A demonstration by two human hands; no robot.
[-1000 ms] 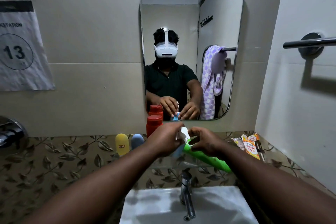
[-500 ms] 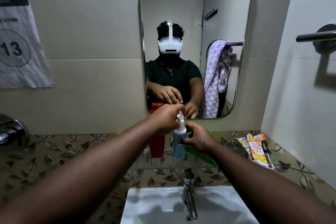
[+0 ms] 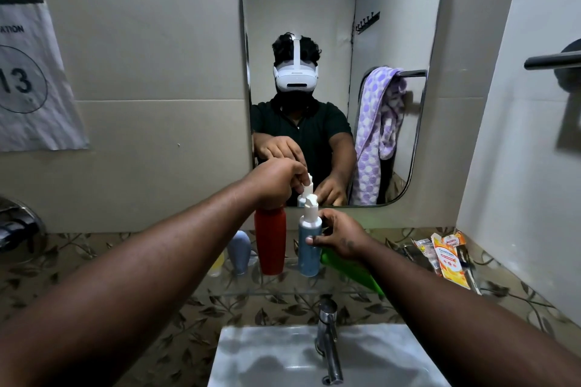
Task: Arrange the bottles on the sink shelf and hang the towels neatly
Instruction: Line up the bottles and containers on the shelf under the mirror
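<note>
Grips the blue bottle (image 3: 309, 258) round its upper half with the right hand (image 3: 341, 234), thumb across the near side and fingers wrapped behind. Holds it upright near the middle of the glass shelf (image 3: 283, 292), base down at the shelf surface. Hovers the left hand (image 3: 276, 185) beside the white pump head (image 3: 311, 202), fingers curled downward. Cannot tell whether those fingertips touch the pump or grasp anything.

Just left of the blue bottle, close against it: a red bottle (image 3: 270, 242), upright, its top hidden behind the left hand. Further towards the shelf's left end: a grey-blue bottle (image 3: 239, 250), also standing, then a yellow bottle (image 3: 217, 264) largely hidden by the left forearm. Towards the right end, under the right wrist: a green bottle (image 3: 352, 270) lying on its side, slanting down to the front edge. Past the shelf's right end, near the wall corner: a cluster of orange and white sachets (image 3: 448, 258).

Below the front edge: a metal tap (image 3: 327, 339) over a white basin (image 3: 267, 355). Above the shelf: a mirror (image 3: 314, 9), reflecting a purple dotted towel (image 3: 374, 135) bunched unevenly over a bar. On the right wall: a dark rail (image 3: 553, 60). On the left wall: a paper sign (image 3: 25, 72) numbered 13.
</note>
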